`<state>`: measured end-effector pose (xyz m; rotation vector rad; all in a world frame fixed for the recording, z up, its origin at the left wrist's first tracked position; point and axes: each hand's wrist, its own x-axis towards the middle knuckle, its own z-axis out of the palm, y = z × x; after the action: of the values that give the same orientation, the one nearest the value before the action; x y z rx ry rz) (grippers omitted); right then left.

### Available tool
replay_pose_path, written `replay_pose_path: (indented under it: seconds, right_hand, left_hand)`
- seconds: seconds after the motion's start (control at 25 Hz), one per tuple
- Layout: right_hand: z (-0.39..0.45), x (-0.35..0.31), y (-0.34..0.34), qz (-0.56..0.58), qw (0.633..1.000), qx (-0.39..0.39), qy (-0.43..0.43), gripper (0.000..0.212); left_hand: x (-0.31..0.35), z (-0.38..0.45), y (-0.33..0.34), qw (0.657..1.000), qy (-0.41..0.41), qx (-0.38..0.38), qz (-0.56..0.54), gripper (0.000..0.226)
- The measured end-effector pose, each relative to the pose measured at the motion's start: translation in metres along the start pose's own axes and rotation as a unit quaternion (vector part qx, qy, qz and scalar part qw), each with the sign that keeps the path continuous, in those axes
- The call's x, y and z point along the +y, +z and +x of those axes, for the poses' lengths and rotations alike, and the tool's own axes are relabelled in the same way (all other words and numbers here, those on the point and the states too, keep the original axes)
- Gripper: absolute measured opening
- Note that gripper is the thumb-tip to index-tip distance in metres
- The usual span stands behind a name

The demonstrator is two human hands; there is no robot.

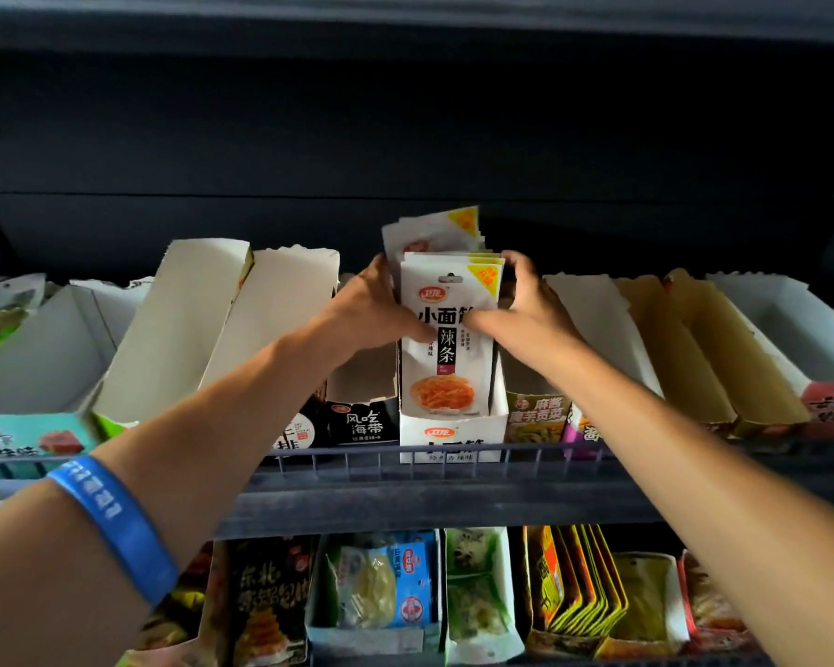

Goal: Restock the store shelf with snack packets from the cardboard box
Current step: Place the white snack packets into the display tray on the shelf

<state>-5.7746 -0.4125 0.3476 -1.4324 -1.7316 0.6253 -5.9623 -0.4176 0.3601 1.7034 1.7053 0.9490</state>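
Both hands clasp the packet stack upright over its tray.

Our left hand (374,305) and right hand (526,305) grip the white snack packets (449,329) from either side, equally near; their long axis stands vertical, bottoms inside the display box (453,435) directly below on the shelf (405,503).

Glossy plastic snack packets (446,339) stand in a matt white cardboard tray (453,433); the shelf (405,493) rail looks dark painted metal.
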Motion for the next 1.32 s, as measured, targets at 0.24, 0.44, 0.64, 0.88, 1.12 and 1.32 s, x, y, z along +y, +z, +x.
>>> replay_pose_path:
  seconds: [0.24,0.44,0.64,0.88,1.12,1.32]
  right_hand:
    - [0.005,-0.003,-0.003,-0.052,0.995,-0.07,0.042,0.051]
    - [-0.024,-0.005,-0.004,-0.091,0.965,0.174,-0.176,0.041]
    - [-0.064,-0.009,0.01,-0.332,0.879,-0.253,-0.233,0.023]
    - [-0.029,-0.032,0.037,-0.362,0.852,-0.359,-0.119,0.02]
    - [-0.037,-0.023,0.028,-0.314,0.901,-0.237,-0.185,0.023]
    - [-0.026,-0.017,-0.005,-0.16,0.962,-0.003,-0.223,0.021]
  left_hand:
    - [0.001,-0.009,0.005,1.0,-0.007,-0.025,-0.002,0.122]
    - [0.008,-0.029,0.005,0.989,0.039,0.106,0.091,0.119]
    - [-0.037,-0.091,0.019,0.908,0.316,0.071,0.266,0.026]
    - [-0.052,-0.105,0.024,0.91,0.298,0.009,0.287,0.034]
    - [-0.061,-0.101,0.027,0.913,0.305,0.027,0.27,0.025]
    - [-0.043,-0.088,0.015,0.943,0.279,0.041,0.178,0.035]
